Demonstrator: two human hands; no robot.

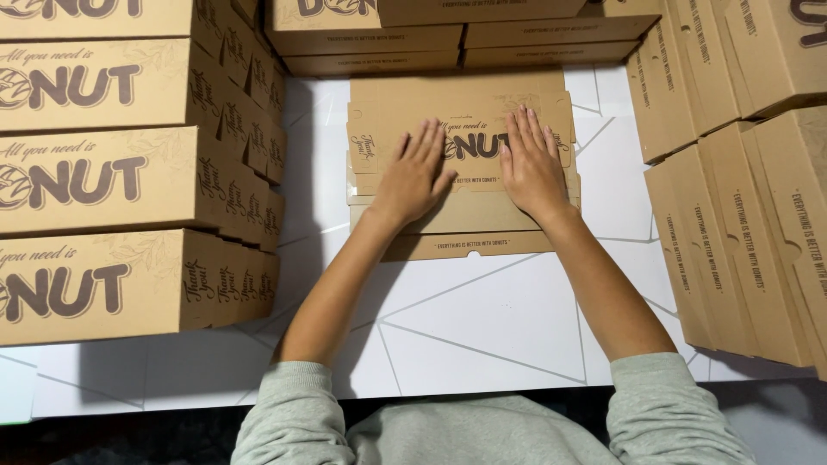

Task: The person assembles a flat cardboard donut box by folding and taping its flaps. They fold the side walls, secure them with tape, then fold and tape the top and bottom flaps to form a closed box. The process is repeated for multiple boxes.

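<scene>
Pressing flat with fingers spread, the left hand (413, 176) and right hand (532, 164) are laid on a flattened carton (465, 220); stacked boxes (121, 172) are ranged at nine, twelve and three o'clock on the white worktop (482, 319).

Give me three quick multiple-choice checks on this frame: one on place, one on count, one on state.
1. Where do the assembled boxes stand?
A. only at the person's left
B. at the left, the right and the far side
C. on the floor

2. How many hands rest on the flat box blank?
A. none
B. one
C. two

3. What state is the blank in?
A. lying flat on the table
B. folded into a closed box
C. torn in half

Answers: 1 B, stacks of assembled boxes ring the white table on three sides. 2 C, left hand and right hand both press it. 3 A, the flat box blank lies unfolded.
</scene>
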